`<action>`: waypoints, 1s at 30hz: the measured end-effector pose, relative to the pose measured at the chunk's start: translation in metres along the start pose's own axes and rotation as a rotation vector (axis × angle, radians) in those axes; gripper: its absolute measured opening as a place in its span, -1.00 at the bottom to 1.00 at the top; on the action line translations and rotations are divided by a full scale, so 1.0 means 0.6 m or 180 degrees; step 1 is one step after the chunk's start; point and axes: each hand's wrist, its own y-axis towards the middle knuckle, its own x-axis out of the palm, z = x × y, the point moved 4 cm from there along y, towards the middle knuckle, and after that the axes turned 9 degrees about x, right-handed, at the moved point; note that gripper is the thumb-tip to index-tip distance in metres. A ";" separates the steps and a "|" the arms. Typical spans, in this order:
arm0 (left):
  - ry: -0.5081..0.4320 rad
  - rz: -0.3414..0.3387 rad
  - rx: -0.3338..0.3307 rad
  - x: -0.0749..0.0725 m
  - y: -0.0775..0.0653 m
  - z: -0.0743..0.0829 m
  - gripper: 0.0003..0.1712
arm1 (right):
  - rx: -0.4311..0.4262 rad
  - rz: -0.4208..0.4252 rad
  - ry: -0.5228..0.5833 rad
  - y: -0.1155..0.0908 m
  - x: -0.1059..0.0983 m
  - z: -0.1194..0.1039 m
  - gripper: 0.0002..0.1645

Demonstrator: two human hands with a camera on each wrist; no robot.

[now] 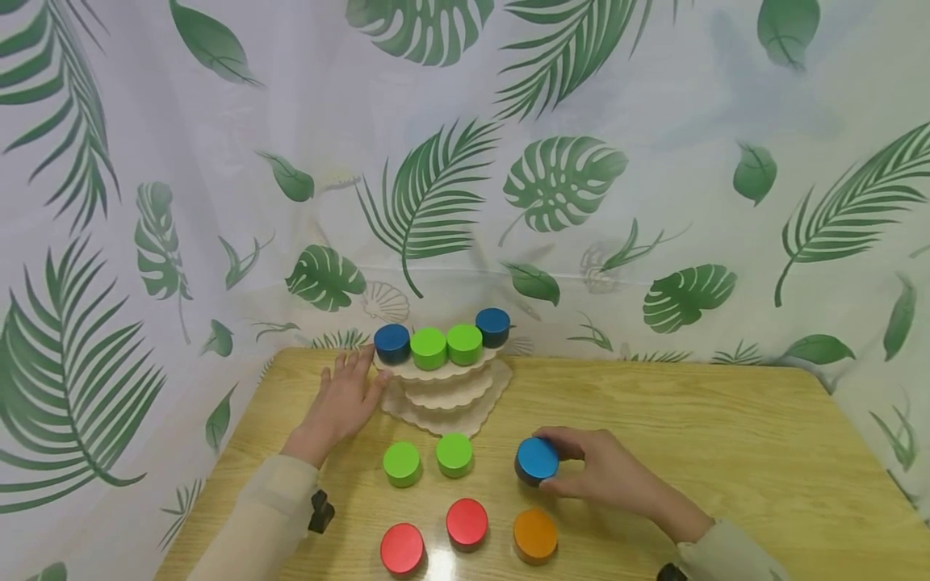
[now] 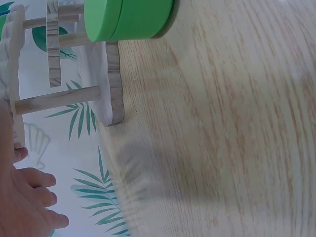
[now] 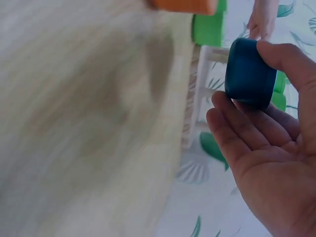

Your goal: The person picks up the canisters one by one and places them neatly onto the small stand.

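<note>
My right hand (image 1: 609, 474) pinches a round blue tin (image 1: 538, 458) by its side, thumb on one edge and fingers on the other; in the right wrist view this tin (image 3: 249, 74) is held above the table. At the left end of a tiered wooden stand (image 1: 452, 394) with scalloped edges, my left hand (image 1: 345, 405) reaches forward, fingers fairly straight and touching the top tier's edge. Along that top tier stand a blue tin (image 1: 392, 345), two green tins (image 1: 429, 349) and another blue tin (image 1: 493, 328) at the right end.
Two green tins (image 1: 402, 464) stand on the wooden table (image 1: 690, 436) in front of the stand. Nearer to me are two red tins (image 1: 467, 524) and an orange tin (image 1: 535, 536). A leaf-patterned cloth (image 1: 581, 298) hangs behind the table.
</note>
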 end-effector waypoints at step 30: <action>-0.0027 0.0056 -0.0002 -0.003 -0.002 0.004 -0.13 | 0.0000 0.0670 0.0238 0.153 0.075 -0.129 -0.36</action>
